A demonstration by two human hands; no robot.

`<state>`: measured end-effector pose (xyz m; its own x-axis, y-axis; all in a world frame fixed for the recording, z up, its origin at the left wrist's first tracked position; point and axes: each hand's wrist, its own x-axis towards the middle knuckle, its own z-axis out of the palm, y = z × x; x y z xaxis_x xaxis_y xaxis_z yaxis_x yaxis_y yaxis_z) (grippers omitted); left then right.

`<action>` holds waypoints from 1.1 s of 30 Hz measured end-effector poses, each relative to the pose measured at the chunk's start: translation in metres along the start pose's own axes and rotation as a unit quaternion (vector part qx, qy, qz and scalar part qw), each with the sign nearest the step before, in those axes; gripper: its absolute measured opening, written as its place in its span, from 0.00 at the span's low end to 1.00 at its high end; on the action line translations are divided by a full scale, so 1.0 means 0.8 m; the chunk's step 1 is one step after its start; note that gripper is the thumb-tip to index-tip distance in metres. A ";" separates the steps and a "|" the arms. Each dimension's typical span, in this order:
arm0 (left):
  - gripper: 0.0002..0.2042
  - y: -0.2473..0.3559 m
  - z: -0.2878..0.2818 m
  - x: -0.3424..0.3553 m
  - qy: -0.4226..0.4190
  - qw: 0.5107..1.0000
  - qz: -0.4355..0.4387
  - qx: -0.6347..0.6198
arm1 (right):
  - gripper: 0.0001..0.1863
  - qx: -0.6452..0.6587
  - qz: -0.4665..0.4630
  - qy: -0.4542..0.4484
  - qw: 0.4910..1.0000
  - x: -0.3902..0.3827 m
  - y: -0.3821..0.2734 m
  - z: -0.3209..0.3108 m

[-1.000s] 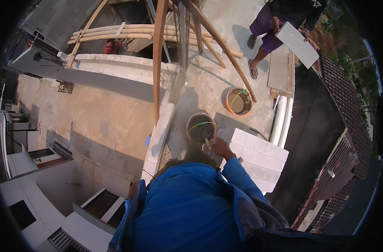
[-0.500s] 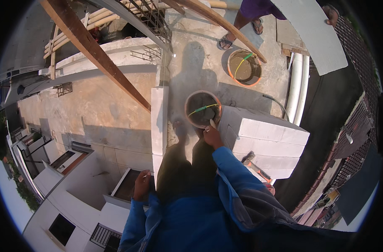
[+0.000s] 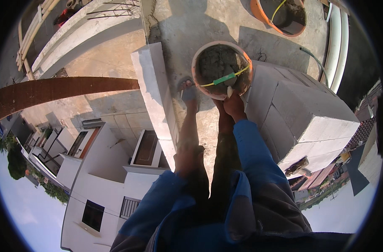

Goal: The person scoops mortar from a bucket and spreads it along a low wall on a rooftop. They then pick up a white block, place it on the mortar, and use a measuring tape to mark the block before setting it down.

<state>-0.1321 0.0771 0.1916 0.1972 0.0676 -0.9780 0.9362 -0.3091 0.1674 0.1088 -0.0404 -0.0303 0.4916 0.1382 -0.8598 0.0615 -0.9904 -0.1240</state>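
An orange-rimmed bucket of grey mortar, with a yellow handle and green grip, stands on the concrete at my feet. My right hand grips the light handle of a tool at the bucket's near rim; the tool's head is hidden in the mortar. My left hand is low beside my left leg, its fingers too shadowed to tell their shape. Just right of the bucket is a stack of pale blocks, with another tool at its near end.
A second bucket stands at the top, near white pipes and a hose. A narrow block wall runs along my left, beside a brown timber. Bamboo poles and protruding rebar lie farther back.
My view has tipped downward, bringing the bucket closer. The person with the grey board has left view. My right hand stays at the bucket; my left hand has moved toward my leg.
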 end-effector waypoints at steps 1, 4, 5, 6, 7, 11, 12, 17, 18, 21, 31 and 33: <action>0.42 -0.013 0.000 0.009 0.055 0.998 0.017 -0.018 | 0.31 0.013 -0.022 -0.008 1.000 -0.004 -0.016 0.004; 0.44 -0.010 -0.017 0.067 0.189 0.974 0.122 -0.021 | 0.35 -0.039 0.019 -0.014 0.999 -0.046 -0.033 -0.053; 0.45 0.000 -0.042 0.091 0.245 0.955 0.165 0.002 | 0.36 -0.052 0.023 0.004 0.998 -0.046 -0.038 -0.051; 0.46 0.007 -0.060 0.122 0.296 0.935 0.198 0.005 | 0.38 -0.067 0.029 0.025 0.997 -0.043 -0.041 -0.049; 0.47 0.016 -0.077 0.157 0.346 0.910 0.230 0.008 | 0.39 -0.083 0.035 0.045 0.995 -0.036 -0.046 -0.047; 0.41 0.104 -0.166 0.266 0.394 0.840 0.362 0.092 | 0.45 -0.086 0.052 0.046 0.994 0.009 -0.024 -0.015; 0.39 0.106 -0.186 0.289 0.399 0.845 0.351 0.063 | 0.43 -0.082 0.028 0.027 0.996 0.003 -0.035 -0.002; 0.35 0.065 -0.230 0.371 0.403 0.871 0.247 -0.131 | 0.37 -0.234 -0.156 -0.036 0.959 -0.078 -0.050 0.006; 0.36 0.064 -0.229 0.375 0.405 0.874 0.231 -0.135 | 0.36 -0.252 -0.177 -0.026 0.951 -0.084 -0.051 -0.004; 0.36 0.053 -0.191 0.330 0.382 0.869 0.249 -0.195 | 0.33 -0.251 -0.192 -0.002 0.949 -0.081 -0.044 -0.026; 0.32 -0.109 0.020 0.009 0.017 0.996 0.092 0.015 | 0.21 -0.142 -0.080 -0.093 0.982 -0.112 -0.058 -0.030; 0.32 -0.094 0.032 -0.012 0.064 0.991 0.115 0.032 | 0.22 0.044 -0.044 -0.147 0.987 -0.099 -0.056 -0.036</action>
<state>-0.2119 0.0755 0.1854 0.4415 0.1064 -0.8909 0.8431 -0.3890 0.3713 0.0919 -0.0076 0.0574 0.2134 0.2332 -0.9487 0.0108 -0.9716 -0.2364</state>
